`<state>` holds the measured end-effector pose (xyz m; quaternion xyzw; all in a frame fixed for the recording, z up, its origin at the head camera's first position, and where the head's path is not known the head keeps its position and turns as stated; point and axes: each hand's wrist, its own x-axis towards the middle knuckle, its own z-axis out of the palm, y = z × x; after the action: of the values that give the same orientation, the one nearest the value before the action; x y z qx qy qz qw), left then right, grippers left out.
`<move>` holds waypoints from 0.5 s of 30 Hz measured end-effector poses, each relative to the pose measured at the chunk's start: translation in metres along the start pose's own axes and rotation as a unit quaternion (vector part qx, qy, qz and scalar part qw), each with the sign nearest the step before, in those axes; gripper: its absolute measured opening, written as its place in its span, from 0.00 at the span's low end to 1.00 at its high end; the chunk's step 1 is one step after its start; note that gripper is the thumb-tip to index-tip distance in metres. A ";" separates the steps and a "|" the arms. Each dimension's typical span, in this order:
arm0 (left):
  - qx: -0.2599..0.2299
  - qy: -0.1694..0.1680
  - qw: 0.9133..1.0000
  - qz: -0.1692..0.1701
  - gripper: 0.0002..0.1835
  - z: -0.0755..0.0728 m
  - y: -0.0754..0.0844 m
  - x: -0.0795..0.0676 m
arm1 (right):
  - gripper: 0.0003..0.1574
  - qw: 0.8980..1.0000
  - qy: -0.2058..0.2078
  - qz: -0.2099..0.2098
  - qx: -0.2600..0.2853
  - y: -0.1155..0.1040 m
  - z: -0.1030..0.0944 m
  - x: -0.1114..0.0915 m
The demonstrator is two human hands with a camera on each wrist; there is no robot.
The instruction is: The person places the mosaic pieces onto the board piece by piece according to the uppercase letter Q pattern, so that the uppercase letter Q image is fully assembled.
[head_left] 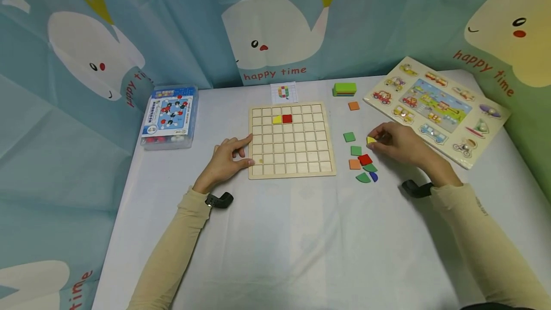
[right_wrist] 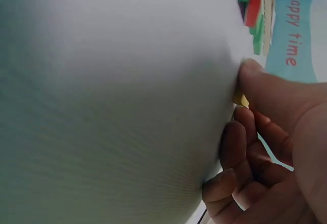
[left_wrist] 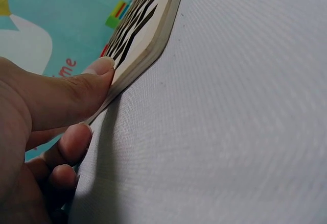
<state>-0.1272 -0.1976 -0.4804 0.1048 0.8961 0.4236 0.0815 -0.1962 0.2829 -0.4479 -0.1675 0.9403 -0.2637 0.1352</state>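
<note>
A light wooden grid board (head_left: 292, 153) lies flat on the table, with a yellow piece (head_left: 277, 119) and a red square tile (head_left: 287, 118) side by side in its upper cells. My left hand (head_left: 226, 160) is at the board's left edge, its thumb and index finger touching the rim well apart. In the left wrist view the thumb (left_wrist: 76, 94) rests on that edge. To the right of the board, my right hand (head_left: 398, 143) pinches a small yellow piece (head_left: 370, 140) between thumb and fingers, low over the cloth. Most of this piece is hidden in the right wrist view.
Loose green, orange, red and blue pieces (head_left: 355, 150) lie between board and right hand. Behind them stands a stack of tiles (head_left: 344, 89). A pattern card (head_left: 284, 93) is behind the board. A plastic box (head_left: 170, 117) sits left, a vehicle puzzle (head_left: 436, 109) right.
</note>
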 end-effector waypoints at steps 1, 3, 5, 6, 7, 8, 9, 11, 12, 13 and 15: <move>0.001 0.000 1.000 0.000 0.41 0.000 0.000 0.000 | 0.16 1.000 0.003 -0.004 -0.005 0.000 0.001 0.000; 0.004 0.000 1.000 0.000 0.41 0.000 0.001 0.000 | 0.16 1.000 0.011 -0.013 -0.018 -0.002 0.002 0.000; 0.007 0.000 1.000 0.000 0.41 0.000 0.001 0.000 | 0.16 0.999 0.018 -0.019 -0.032 -0.004 0.004 -0.001; 0.009 0.001 1.000 0.000 0.41 0.000 0.001 0.000 | 0.17 0.999 0.021 -0.021 -0.041 -0.005 0.005 -0.001; 0.010 0.001 1.000 0.000 0.41 0.000 0.001 0.000 | 0.17 0.998 0.023 -0.025 -0.051 -0.007 0.006 -0.002; 0.010 0.001 1.000 -0.002 0.41 0.000 0.001 0.000 | 0.17 0.997 0.026 -0.030 -0.061 -0.009 0.007 -0.002; 0.009 0.001 1.000 -0.003 0.41 0.000 0.001 0.000 | 0.17 0.996 0.029 -0.039 -0.072 -0.010 0.007 -0.003; 0.008 0.001 1.000 -0.005 0.41 0.000 0.001 0.000 | 0.17 0.993 0.037 -0.061 -0.095 -0.014 0.008 -0.004; 0.007 0.001 1.000 -0.006 0.41 0.000 0.001 0.000 | 0.17 0.991 0.043 -0.073 -0.106 -0.016 0.008 -0.005; 0.006 0.002 1.000 -0.006 0.41 0.001 0.001 0.000 | 0.17 0.988 0.049 -0.085 -0.117 -0.018 0.009 -0.006; 0.007 0.003 1.000 -0.005 0.41 0.001 0.000 0.000 | 0.18 0.984 0.060 -0.107 -0.129 -0.019 0.009 -0.008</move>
<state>-0.1270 -0.1968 -0.4812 0.1001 0.8998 0.4171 0.0800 -0.1809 0.2666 -0.4433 -0.2670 0.9495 -0.1628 0.0273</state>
